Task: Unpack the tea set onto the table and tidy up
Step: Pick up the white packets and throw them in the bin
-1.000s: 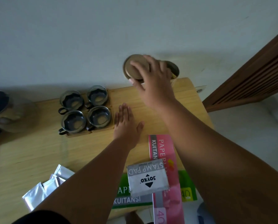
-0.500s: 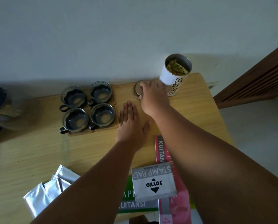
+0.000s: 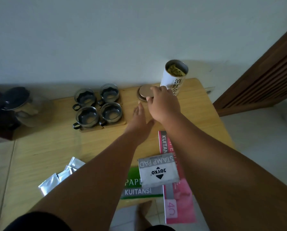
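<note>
A white tea tin (image 3: 172, 79) stands open at the table's far right corner, with dried leaves showing inside. Its round metal lid (image 3: 144, 93) lies flat on the wooden table (image 3: 56, 147) just left of the tin. My right hand (image 3: 164, 105) hovers at the lid's right edge, fingers loosely curled and touching its rim. My left hand (image 3: 139, 124) rests flat on the table, fingers apart, just below the lid. Several glass cups (image 3: 97, 109) with dark handles sit on wooden coasters to the left. A glass teapot (image 3: 22, 107) stands at the far left.
Silver foil sachets (image 3: 56, 179) lie near the front left. A grey stamp pad box (image 3: 157, 170) sits on a pink receipt book (image 3: 177, 197) and a green one (image 3: 136, 189) at the front edge. A wall runs behind the table; a slatted wooden door (image 3: 264, 72) stands at the right.
My right hand carried the lid from above the tin down to the table left of it, then drew back to the right, uncovering the lid. My left hand stayed flat.
</note>
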